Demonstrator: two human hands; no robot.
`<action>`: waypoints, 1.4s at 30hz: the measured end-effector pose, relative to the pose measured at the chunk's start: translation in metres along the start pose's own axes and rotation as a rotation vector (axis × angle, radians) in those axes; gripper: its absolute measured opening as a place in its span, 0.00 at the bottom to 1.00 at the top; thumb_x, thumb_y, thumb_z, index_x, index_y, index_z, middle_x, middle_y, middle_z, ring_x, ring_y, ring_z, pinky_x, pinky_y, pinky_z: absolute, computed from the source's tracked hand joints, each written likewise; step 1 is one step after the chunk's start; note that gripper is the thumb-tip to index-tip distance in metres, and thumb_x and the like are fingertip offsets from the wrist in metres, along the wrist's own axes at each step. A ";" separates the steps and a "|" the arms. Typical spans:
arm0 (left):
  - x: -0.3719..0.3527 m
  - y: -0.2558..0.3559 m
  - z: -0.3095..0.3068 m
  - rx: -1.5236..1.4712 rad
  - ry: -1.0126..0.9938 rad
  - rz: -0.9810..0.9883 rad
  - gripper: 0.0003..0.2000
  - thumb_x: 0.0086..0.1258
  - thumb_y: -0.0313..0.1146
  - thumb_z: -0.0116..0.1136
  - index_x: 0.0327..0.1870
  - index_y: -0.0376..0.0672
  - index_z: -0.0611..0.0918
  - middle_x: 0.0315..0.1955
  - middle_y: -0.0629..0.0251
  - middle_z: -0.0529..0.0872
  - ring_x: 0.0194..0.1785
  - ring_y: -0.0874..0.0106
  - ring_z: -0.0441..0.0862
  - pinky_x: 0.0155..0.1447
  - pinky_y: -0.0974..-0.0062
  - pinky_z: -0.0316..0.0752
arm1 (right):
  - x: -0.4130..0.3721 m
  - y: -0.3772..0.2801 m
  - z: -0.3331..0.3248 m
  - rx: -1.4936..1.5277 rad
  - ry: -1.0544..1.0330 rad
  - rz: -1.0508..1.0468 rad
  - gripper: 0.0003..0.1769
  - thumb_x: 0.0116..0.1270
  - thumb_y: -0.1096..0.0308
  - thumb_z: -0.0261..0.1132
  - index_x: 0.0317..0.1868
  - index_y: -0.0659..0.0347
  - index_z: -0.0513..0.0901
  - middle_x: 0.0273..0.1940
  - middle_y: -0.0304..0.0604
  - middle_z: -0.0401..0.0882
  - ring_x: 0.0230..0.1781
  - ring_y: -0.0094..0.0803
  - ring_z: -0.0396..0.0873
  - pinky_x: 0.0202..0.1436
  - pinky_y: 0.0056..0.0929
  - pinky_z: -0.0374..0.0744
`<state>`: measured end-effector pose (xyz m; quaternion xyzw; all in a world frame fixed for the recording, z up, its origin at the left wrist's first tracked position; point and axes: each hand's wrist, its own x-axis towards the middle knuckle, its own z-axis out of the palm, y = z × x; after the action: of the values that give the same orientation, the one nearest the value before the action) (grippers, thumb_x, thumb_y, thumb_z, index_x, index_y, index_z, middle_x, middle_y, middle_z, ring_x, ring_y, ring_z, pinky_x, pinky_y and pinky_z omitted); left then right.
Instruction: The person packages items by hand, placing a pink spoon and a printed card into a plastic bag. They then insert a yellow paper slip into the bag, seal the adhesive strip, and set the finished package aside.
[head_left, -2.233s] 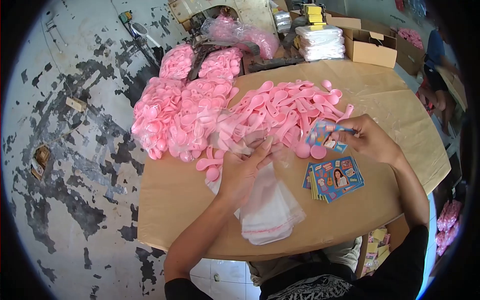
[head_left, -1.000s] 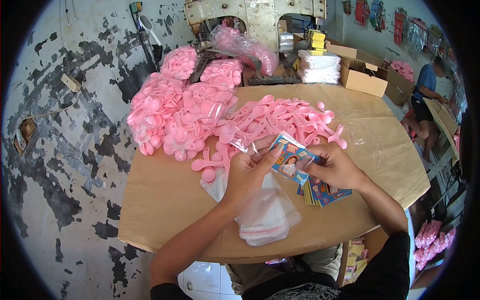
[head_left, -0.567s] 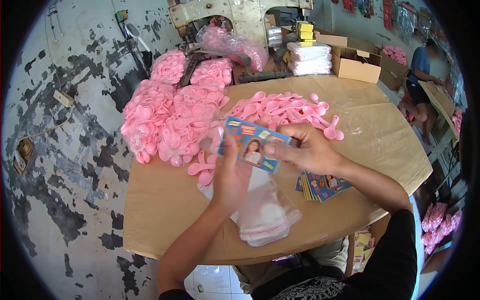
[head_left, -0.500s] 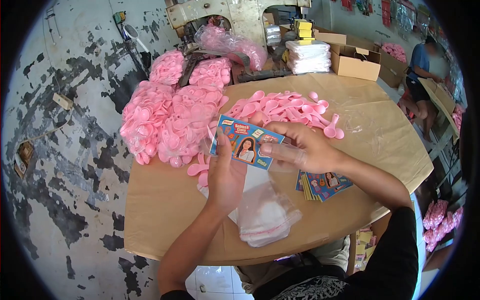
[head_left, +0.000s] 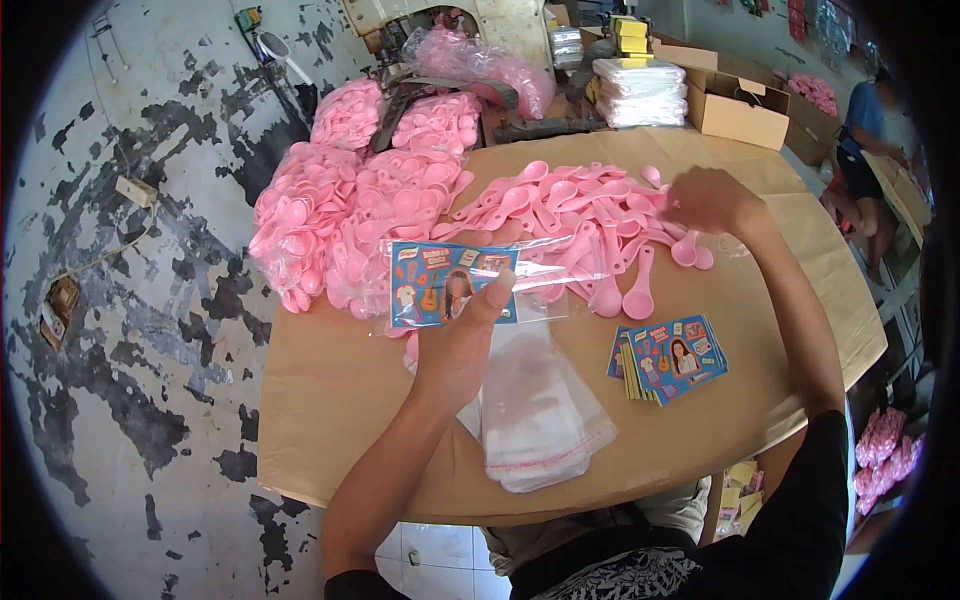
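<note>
We see a blue card (head_left: 418,285) with a red-and-white title and small multicoloured pictures, its wrapper (head_left: 545,308) clear. The stacked cards (head_left: 688,350) repeat that print over yellowish edges. Our loose spoons (head_left: 638,300) and bagged spoons (head_left: 300,215) are pink. We find the flat bags (head_left: 535,400) whitish, pink-lined; the tabletop (head_left: 330,400) plain brown; the shirt (head_left: 800,520) black, white-patterned; the wall (head_left: 185,330) grey-white, dark-blotched.

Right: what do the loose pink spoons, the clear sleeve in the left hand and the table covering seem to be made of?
Loose pink spoons: probably moulded plastic, smooth with a soft sheen; even colour.
Clear sleeve: seemingly glossy plastic film; bright glare streaks, and the printed card shows through.
Table covering: likely brown paper, fairly matt, with creases; cardboard possible.
</note>
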<state>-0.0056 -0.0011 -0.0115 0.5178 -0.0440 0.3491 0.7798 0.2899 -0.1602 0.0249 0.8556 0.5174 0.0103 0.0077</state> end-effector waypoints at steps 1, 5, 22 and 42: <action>0.000 -0.002 -0.002 0.008 -0.009 0.009 0.24 0.66 0.28 0.64 0.62 0.40 0.70 0.61 0.56 0.76 0.66 0.66 0.72 0.70 0.65 0.65 | 0.001 0.009 0.005 -0.014 -0.077 0.022 0.16 0.61 0.52 0.65 0.38 0.57 0.87 0.30 0.46 0.84 0.33 0.42 0.83 0.39 0.43 0.78; -0.001 -0.007 -0.005 0.002 -0.005 -0.024 0.27 0.65 0.29 0.65 0.64 0.40 0.68 0.63 0.55 0.73 0.68 0.65 0.69 0.71 0.64 0.63 | 0.010 0.032 0.032 0.143 0.000 -0.022 0.16 0.58 0.55 0.68 0.41 0.57 0.86 0.33 0.45 0.85 0.34 0.42 0.83 0.41 0.40 0.78; 0.004 -0.009 -0.009 0.032 -0.063 0.034 0.32 0.70 0.52 0.53 0.71 0.49 0.59 0.71 0.54 0.61 0.74 0.61 0.61 0.75 0.60 0.59 | -0.060 -0.081 -0.030 0.855 0.145 -0.600 0.12 0.73 0.64 0.60 0.46 0.65 0.82 0.34 0.38 0.83 0.35 0.21 0.77 0.40 0.22 0.74; -0.017 -0.015 0.015 -0.088 -0.045 -0.155 0.30 0.72 0.51 0.48 0.71 0.52 0.55 0.71 0.58 0.61 0.73 0.61 0.62 0.76 0.61 0.61 | -0.083 -0.136 -0.021 1.110 0.280 -0.476 0.09 0.70 0.68 0.62 0.45 0.65 0.80 0.28 0.34 0.78 0.27 0.14 0.72 0.28 0.20 0.70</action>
<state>-0.0050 -0.0259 -0.0234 0.4927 -0.0365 0.2739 0.8251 0.1307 -0.1708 0.0417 0.5834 0.6184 -0.1503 -0.5045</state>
